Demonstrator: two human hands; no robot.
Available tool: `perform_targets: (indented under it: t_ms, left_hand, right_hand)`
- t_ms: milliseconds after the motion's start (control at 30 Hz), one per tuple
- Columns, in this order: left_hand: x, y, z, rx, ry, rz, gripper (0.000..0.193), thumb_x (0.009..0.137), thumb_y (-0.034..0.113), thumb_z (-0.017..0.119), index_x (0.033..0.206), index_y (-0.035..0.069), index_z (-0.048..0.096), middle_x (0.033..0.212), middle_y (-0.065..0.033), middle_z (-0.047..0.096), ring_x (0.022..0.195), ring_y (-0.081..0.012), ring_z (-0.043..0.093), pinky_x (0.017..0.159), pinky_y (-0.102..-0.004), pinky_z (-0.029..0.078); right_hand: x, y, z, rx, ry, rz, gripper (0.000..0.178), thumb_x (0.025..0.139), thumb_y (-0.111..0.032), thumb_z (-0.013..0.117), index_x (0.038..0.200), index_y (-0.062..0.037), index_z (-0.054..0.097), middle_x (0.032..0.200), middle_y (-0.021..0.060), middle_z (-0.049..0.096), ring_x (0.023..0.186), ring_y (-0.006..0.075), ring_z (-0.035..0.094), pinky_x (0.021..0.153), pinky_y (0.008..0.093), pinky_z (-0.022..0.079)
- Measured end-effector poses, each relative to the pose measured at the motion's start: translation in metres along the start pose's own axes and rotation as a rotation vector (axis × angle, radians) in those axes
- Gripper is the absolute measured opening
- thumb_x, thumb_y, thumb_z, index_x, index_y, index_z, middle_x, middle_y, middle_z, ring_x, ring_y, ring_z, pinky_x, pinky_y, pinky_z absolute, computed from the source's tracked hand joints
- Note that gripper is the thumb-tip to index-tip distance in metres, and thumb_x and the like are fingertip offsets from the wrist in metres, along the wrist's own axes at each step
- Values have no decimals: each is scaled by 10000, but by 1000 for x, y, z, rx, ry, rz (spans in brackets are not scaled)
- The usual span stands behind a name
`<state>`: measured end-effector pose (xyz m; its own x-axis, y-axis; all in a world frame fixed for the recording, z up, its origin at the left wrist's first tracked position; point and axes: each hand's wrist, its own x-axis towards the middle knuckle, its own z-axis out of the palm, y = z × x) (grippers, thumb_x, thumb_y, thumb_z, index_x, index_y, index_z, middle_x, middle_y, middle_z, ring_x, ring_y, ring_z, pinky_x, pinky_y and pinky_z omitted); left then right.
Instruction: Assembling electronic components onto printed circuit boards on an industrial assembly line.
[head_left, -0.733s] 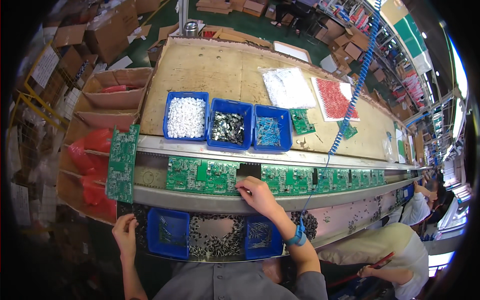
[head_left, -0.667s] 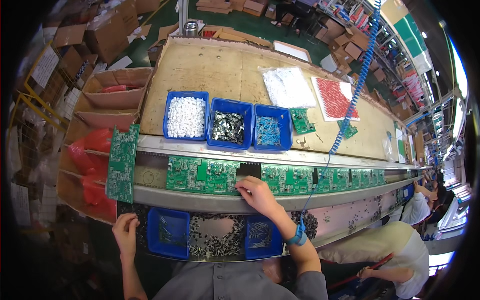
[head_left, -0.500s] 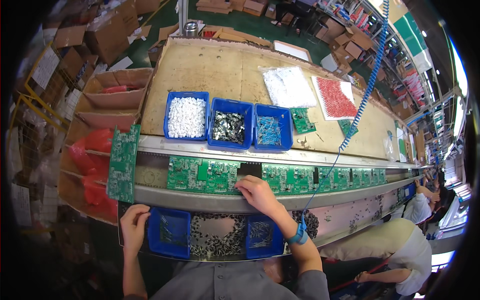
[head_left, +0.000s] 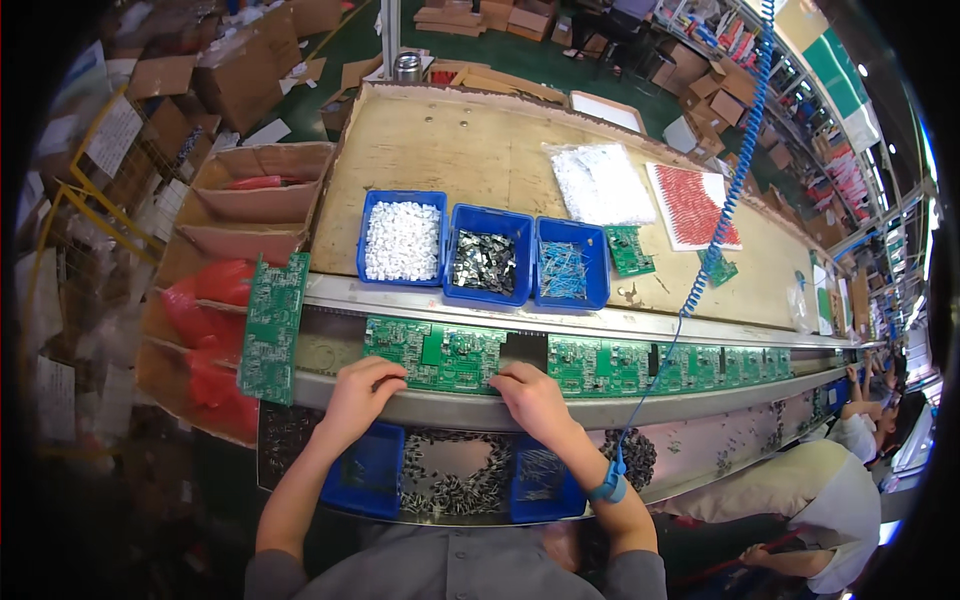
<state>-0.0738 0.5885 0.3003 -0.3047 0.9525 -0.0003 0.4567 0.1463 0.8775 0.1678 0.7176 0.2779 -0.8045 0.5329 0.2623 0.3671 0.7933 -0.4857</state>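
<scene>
Loosely curled, left hand (head_left: 366, 390) and right hand (head_left: 528, 398) are placed along a green board (head_left: 440, 352) — whether anything is pinched cannot be told.

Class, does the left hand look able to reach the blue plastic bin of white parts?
Probably yes: only a green circuit board and silver metal rail separate the left hand from the open bin.

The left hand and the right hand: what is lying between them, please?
In the head view, part of a green circuit board and, nearer the person, the grey rail lie between left hand and right hand.
</scene>
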Motion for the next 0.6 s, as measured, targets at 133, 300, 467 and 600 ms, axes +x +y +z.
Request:
perform_targets:
  t_ms: [133,300,467,600]
  left_hand:
    - [3,-8,9,87,4,142,121,796,10,645,912,-16,662,882,-129,655,809,-264,637,705,-319,499]
    - [7,-14,18,239,28,255,119,784,19,649,901,23,671,894,-99,651,846,-290,599,729,-368,490]
    - [9,-18,19,282,44,304,113,770,26,661,880,43,679,890,-71,653,832,-271,577,717,-368,481]
    - [10,-17,20,276,51,302,104,763,29,669,865,42,682,882,-68,658,830,-269,582,717,-363,482]
  right_hand:
    - [0,-4,-1,-3,5,-16,169,725,-9,624,882,-50,673,873,82,621,791,266,615,681,353,520]
    - [0,-3,-1,-13,-1,3,164,730,-12,625,881,-52,673,872,81,618,805,268,613,687,353,520]
    - [-1,-1,1,-15,6,-2,161,734,-16,627,882,-56,674,876,80,616,807,268,610,690,354,519]
    - [-2,-1,1,-12,10,4,163,736,-16,629,886,-58,675,874,78,614,806,267,609,692,355,518]
